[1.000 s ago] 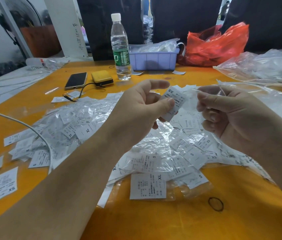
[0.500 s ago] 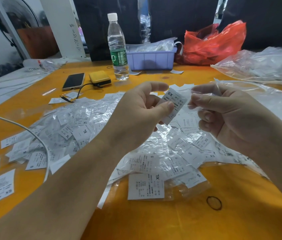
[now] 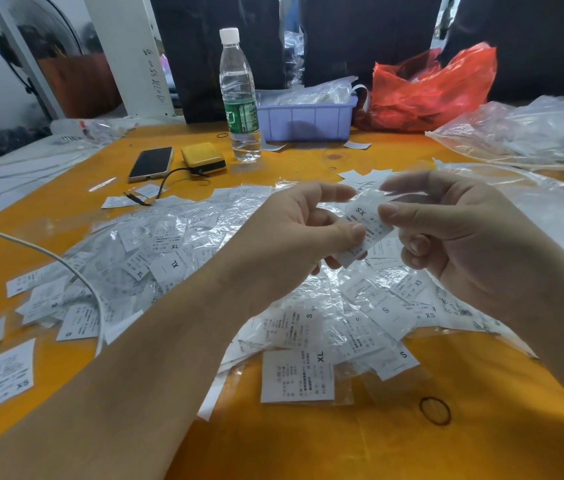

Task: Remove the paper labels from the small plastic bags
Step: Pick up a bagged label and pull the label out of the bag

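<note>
We're pinching the XS label (image 3: 363, 233) with our left hand (image 3: 294, 237) while our right hand (image 3: 460, 237) is gripping its small bag (image 3: 370, 195) above the pile (image 3: 273, 306), so they're pulling apart

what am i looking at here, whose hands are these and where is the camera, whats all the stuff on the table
There is no machine here: a person wears one camera on the head, looking down at their own bare hands. The left hand and right hand together pinch one small plastic bag with a paper label marked XS. Below them, on the orange table, lies a pile of bagged labels. Further back stand a water bottle, a phone, a purple tray and a red bag.
</note>
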A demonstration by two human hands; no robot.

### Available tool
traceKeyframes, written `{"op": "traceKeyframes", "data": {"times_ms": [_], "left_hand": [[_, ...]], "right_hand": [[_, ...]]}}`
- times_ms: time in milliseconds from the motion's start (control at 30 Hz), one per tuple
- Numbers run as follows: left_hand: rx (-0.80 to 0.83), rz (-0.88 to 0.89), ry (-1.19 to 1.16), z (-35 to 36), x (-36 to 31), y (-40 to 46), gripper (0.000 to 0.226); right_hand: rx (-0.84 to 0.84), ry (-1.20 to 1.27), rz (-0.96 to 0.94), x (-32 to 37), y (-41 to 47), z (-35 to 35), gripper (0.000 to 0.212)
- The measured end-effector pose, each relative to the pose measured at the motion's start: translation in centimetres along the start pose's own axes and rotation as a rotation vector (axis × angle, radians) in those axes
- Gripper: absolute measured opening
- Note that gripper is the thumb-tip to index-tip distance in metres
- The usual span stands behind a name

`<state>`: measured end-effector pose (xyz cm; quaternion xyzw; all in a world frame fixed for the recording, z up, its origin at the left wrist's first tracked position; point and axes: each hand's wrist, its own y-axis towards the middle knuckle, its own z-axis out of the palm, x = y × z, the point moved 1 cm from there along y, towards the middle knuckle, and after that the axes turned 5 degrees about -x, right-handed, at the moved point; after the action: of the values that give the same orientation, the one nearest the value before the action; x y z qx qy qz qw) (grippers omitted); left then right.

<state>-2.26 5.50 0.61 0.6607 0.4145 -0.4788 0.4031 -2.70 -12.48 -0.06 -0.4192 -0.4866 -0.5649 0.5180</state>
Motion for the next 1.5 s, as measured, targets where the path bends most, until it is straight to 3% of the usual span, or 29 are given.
{"op": "traceKeyframes", "data": {"times_ms": [333, 500, 633, 833, 1067, 1333, 1500], "left_hand": [[-0.015, -0.010, 0.037, -0.2, 0.0, 0.1, 0.041], [0.006, -0.107, -0.044, -0.9, -0.1, 0.3, 0.027], [-0.031, -0.120, -0.018, -1.5, -0.2, 0.4, 0.029], [-0.083, -0.102, 0.021, -1.4, -0.2, 0.4, 0.027], [-0.077, -0.078, 0.046, -1.2, -0.1, 0.4, 0.026], [-0.025, -0.084, 0.083, -1.0, 0.2, 0.3, 0.006], [-0.068, -0.091, 0.153, -2.0, -0.2, 0.5, 0.025]], "right_hand": [[0.116, -0.121, 0.015, -0.2, -0.2, 0.0, 0.048], [0.036, -0.062, 0.010, 0.6, -0.2, -0.3, 0.040], [-0.007, -0.069, -0.011, 0.9, -0.2, -0.6, 0.038], [0.043, -0.169, -0.053, 0.1, -0.3, -0.1, 0.032], [0.079, -0.217, -0.088, -0.3, -0.4, 0.0, 0.043], [0.180, -0.170, -0.007, -0.3, -0.8, 0.5, 0.049], [0.101, -0.227, -0.056, 0.5, -0.4, -0.2, 0.038]]}}
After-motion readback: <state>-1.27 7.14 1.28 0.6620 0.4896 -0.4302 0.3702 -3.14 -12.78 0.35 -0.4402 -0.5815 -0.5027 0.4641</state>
